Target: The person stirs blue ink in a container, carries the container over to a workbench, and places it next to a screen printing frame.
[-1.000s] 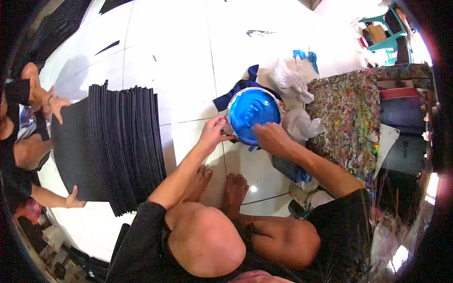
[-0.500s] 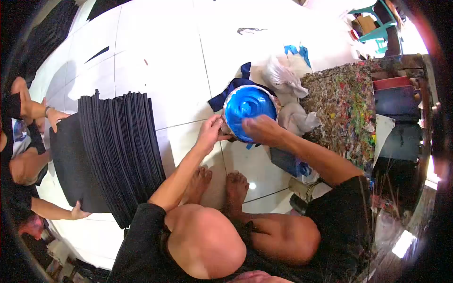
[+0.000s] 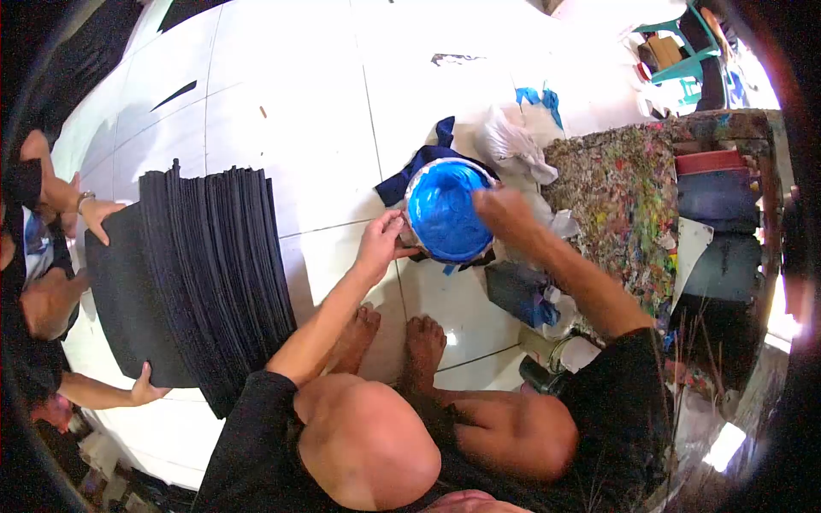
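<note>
A round tub [image 3: 409,229] with a crusted pale rim stands on dark blue cloth [image 3: 395,190] on the floor. Bright blue paint [image 3: 445,214] fills it, its surface swirled. My left hand [image 3: 380,244] grips the tub's left side, thumb near the rim and fingers lower down. Over the right rim is my right hand [image 3: 503,212], its fingers curled closed and slightly blurred. Whatever it may hold is hidden from view.
To the left, another person's hands [image 3: 147,386] hold a tall stack of black sheets [image 3: 227,282]. White plastic bags [image 3: 513,147], a dark blue box [image 3: 513,292] and cans [image 3: 577,355] lie to the right, beside a paint-crusted table [image 3: 611,197].
My right hand has swung from the middle of the tub to its right rim, and the swirl in the paint differs. My left hand keeps its grip.
</note>
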Demonstrator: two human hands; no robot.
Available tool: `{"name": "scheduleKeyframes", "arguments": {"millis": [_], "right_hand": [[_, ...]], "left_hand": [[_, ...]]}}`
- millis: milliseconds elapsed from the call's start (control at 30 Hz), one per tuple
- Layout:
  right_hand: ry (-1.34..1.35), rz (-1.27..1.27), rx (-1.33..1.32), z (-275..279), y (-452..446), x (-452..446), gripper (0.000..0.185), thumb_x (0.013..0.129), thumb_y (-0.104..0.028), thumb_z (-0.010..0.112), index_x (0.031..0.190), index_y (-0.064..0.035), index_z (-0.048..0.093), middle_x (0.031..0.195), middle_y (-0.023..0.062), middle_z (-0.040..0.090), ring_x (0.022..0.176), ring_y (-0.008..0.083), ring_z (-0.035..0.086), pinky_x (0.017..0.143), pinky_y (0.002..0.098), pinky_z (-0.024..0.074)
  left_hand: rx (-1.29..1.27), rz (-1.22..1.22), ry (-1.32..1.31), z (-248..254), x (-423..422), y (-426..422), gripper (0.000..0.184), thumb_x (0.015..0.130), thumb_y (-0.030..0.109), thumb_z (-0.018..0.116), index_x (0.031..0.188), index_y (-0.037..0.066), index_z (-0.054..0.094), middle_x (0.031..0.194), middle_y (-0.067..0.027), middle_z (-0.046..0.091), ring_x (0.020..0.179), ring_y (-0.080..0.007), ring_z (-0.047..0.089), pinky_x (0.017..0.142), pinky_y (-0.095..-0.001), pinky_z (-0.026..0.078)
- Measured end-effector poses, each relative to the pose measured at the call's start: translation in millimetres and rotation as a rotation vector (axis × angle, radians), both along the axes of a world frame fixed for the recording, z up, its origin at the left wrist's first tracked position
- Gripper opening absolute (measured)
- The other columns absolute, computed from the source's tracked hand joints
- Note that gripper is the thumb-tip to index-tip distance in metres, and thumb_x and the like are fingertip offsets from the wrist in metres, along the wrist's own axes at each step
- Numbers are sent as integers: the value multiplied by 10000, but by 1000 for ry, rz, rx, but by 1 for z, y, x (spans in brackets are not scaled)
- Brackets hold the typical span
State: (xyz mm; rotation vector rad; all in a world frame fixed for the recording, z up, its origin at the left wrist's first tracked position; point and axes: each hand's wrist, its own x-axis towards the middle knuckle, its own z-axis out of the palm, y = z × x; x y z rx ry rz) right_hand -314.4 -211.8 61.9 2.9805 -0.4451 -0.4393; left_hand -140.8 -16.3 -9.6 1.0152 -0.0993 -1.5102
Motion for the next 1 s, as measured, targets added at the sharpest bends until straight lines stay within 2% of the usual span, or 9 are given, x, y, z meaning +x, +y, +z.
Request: {"name": "scheduleKeyframes", "arguments": {"millis": [100, 200, 267, 333, 400, 467, 600, 833, 1000], "right_hand": [[-11, 125, 87, 2, 22, 7, 71, 788, -120, 586, 828, -61, 591, 642, 93, 618, 537, 266, 630, 480, 400, 508], [3, 207, 186, 21, 34, 9, 109, 778, -134, 596, 856, -59, 602, 649, 89, 618, 555, 264, 628, 500, 405, 503], [-434, 492, -99, 69, 4, 34, 217, 778, -136, 594, 962, -24, 619, 670, 96, 598, 612, 270, 611, 547, 411, 495], [-417, 427, -163, 57, -34, 18, 261, 768, -129, 596, 1001, -14, 616, 684, 98, 584, 636, 264, 597, 559, 397, 483], [-346, 309, -200, 48, -58, -5, 301, 761, -122, 600, 1038, -4, 612, 698, 96, 565, 656, 255, 577, 569, 379, 469], [-186, 138, -66, 52, -38, -40, 292, 768, -123, 603, 1034, -4, 612, 699, 89, 555, 647, 249, 568, 564, 371, 463], [-29, -12, 134, 63, 15, -60, 273, 781, -126, 609, 1026, -5, 611, 701, 75, 534, 630, 238, 550, 554, 355, 452], [-54, 6, 31, 63, -26, -27, 210, 809, -137, 618, 978, -12, 605, 671, 39, 480, 580, 198, 495, 523, 323, 406], [-67, -236, 251, 44, 23, -62, 162, 832, -149, 623, 926, -19, 599, 632, 7, 432, 535, 159, 442, 494, 297, 361]], "left_hand": [[79, -26, -68, 4, 2, 2, 241, 1006, 189, 433, 1195, 53, 500, 1096, -112, 587, 941, -254, 640, 742, -417, 604], [48, -42, -67, -5, 3, 1, 258, 1006, 197, 440, 1212, 49, 486, 1116, -118, 581, 959, -258, 633, 739, -425, 604], [45, -47, -81, -6, -1, 1, 240, 1008, 201, 425, 1162, 43, 520, 1089, -95, 592, 939, -229, 643, 734, -393, 610], [36, -2, -34, 9, 2, -1, 243, 1006, 207, 436, 1167, 44, 516, 1112, -97, 572, 954, -224, 636, 737, -389, 612], [10, 11, -34, -9, 2, -1, 249, 1004, 215, 444, 1172, 44, 510, 1106, -94, 570, 955, -220, 634, 737, -384, 611], [5, -38, -17, -13, 2, 2, 240, 1006, 192, 433, 1195, 56, 490, 1125, -77, 569, 1036, -217, 588, 755, -422, 608], [52, -45, -64, -12, 2, 0, 200, 1000, 198, 446, 1129, 62, 517, 1093, -56, 523, 1040, -192, 556, 752, -414, 612], [7, -35, -15, -14, 4, 2, 189, 1000, 186, 442, 1117, 60, 519, 1036, -68, 550, 958, -198, 599, 746, -402, 608], [7, -15, 22, -10, 3, 1, 202, 1000, 199, 451, 1138, 60, 503, 1024, -68, 577, 895, -201, 635, 722, -385, 606]]}}
